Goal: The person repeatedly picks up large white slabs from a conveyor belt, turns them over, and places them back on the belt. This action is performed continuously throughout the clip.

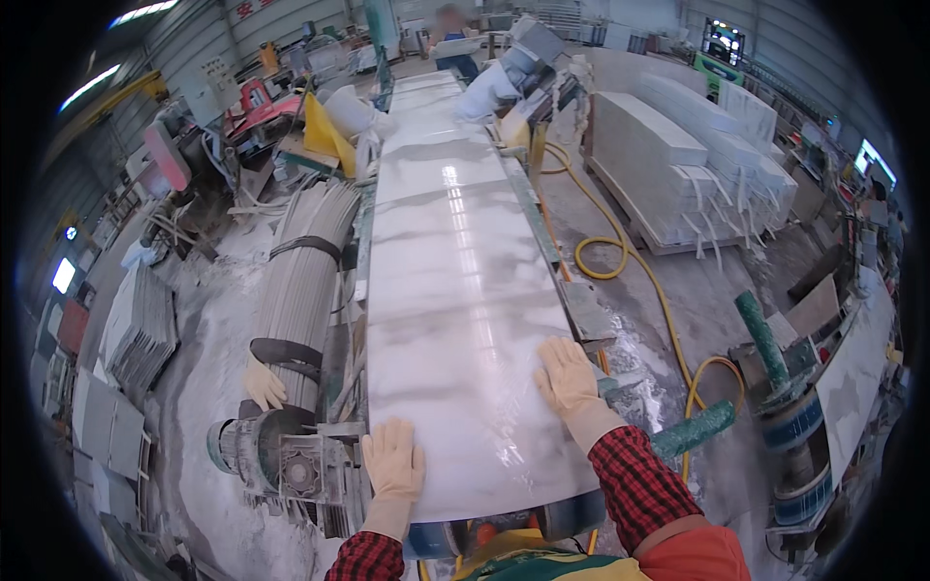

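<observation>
Workshop, head view: cluttered hall; stone blocks (644,137) right of white slab (470,373), strapped bundle (298,295) left of it, yellow hose (602,276) on floor to its right.
White slab: glossy, grey-banded, long, lies between bundle and blocks.
Left hand (393,460): gloved, fingers extended, at slab's near left edge, gripping nothing.
Right hand (570,378): gloved, fingers slightly spread, at slab's right edge, farther up, gripping nothing.
Handling: probably best with palms flat, pressure even, fingers clear of blue rollers (573,516) at slab's near end.

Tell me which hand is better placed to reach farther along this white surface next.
Probably your right hand: it lies farther along the white surface, while your left hand rests nearer you.
</observation>
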`<state>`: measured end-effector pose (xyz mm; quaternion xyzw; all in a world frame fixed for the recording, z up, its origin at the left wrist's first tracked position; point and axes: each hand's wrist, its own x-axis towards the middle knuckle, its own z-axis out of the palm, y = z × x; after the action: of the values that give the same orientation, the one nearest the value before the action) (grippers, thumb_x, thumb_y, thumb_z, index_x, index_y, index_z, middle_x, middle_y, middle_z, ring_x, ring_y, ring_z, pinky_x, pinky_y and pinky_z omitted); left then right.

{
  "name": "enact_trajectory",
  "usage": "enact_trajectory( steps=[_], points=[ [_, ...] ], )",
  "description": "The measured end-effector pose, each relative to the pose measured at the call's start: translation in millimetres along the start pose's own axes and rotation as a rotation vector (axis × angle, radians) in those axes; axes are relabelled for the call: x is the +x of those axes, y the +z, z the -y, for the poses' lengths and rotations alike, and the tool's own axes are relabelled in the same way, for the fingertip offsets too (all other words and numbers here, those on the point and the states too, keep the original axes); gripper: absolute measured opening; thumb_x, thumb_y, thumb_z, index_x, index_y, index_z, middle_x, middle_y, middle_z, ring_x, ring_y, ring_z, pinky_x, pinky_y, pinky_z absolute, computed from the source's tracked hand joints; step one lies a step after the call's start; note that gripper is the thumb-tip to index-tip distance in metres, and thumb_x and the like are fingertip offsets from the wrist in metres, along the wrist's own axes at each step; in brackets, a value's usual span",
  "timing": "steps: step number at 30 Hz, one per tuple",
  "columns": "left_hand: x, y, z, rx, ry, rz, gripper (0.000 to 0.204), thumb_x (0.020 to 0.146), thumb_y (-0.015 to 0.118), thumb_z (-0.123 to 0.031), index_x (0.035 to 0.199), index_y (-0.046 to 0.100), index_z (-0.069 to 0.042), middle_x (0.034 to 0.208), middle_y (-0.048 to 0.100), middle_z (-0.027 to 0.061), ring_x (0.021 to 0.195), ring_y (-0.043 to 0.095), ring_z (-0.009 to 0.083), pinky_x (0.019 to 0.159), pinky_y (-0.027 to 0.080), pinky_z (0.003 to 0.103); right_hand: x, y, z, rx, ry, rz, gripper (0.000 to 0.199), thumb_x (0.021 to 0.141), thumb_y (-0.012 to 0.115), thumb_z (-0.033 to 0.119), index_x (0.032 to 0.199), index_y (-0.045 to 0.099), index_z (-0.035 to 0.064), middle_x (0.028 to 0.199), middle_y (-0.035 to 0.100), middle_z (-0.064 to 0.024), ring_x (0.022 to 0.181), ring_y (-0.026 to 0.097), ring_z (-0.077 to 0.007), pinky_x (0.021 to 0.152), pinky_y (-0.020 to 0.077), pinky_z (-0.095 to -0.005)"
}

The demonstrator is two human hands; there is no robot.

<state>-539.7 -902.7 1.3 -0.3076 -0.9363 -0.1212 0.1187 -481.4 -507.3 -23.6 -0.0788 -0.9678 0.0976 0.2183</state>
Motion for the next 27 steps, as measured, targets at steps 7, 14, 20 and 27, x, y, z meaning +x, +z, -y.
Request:
enact_trajectory(
  steps=[7, 14, 20, 27],
  points=[
    [-9.7, 3.7, 4.1, 0.023, -0.015, -0.006, 0.052, 0.093, 0.070, -0.033, 0.141, 0.065, -0.012, 0.149, 0.062, 0.0175, 0.139, 0.052, 0.0424, 0.117, 0.035, 0.063, 64.2, 20.6, -17.8, 0.082, -0.013, -0.001, 0.052, 0.095, 0.068, 0.032, 0.140, 0.062, 0.0037, 0.143, 0.063, -0.0231, 0.139, 0.054, -0.0433, 0.122, 0.0393, -0.0529],
    [-13.6, -5.1, 2.7, -0.042, -0.046, 0.041, 0.053, 0.096, 0.069, -0.035, 0.144, 0.065, -0.014, 0.154, 0.061, 0.0172, 0.142, 0.052, 0.0413, 0.120, 0.034, 0.063, 93.8, 41.6, -30.2, 0.090, 0.008, -0.103, 0.052, 0.093, 0.072, 0.027, 0.137, 0.061, 0.0024, 0.143, 0.062, -0.0219, 0.138, 0.055, -0.0422, 0.121, 0.0412, -0.0520],
    [-19.2, -7.3, 4.1, -0.066, -0.081, 0.100, 0.056, 0.098, 0.068, -0.035, 0.150, 0.061, -0.014, 0.159, 0.057, 0.0200, 0.146, 0.049, 0.0461, 0.123, 0.031, 0.068, 81.5, 37.5, -25.1, 0.097, 0.030, -0.079, 0.050, 0.093, 0.069, 0.028, 0.135, 0.061, 0.0008, 0.141, 0.062, -0.0231, 0.136, 0.055, -0.0427, 0.120, 0.0421, -0.0516],
    [-18.9, -7.3, 2.1, -0.046, -0.100, 0.081, 0.055, 0.096, 0.068, -0.034, 0.147, 0.062, -0.016, 0.159, 0.058, 0.0166, 0.148, 0.048, 0.0411, 0.122, 0.033, 0.067, -7.0, 19.4, -1.1, 0.027, 0.006, -0.094, 0.055, 0.095, 0.066, 0.032, 0.139, 0.062, -0.0018, 0.143, 0.063, -0.0284, 0.137, 0.055, -0.0457, 0.121, 0.0415, -0.0532]
  ],
)
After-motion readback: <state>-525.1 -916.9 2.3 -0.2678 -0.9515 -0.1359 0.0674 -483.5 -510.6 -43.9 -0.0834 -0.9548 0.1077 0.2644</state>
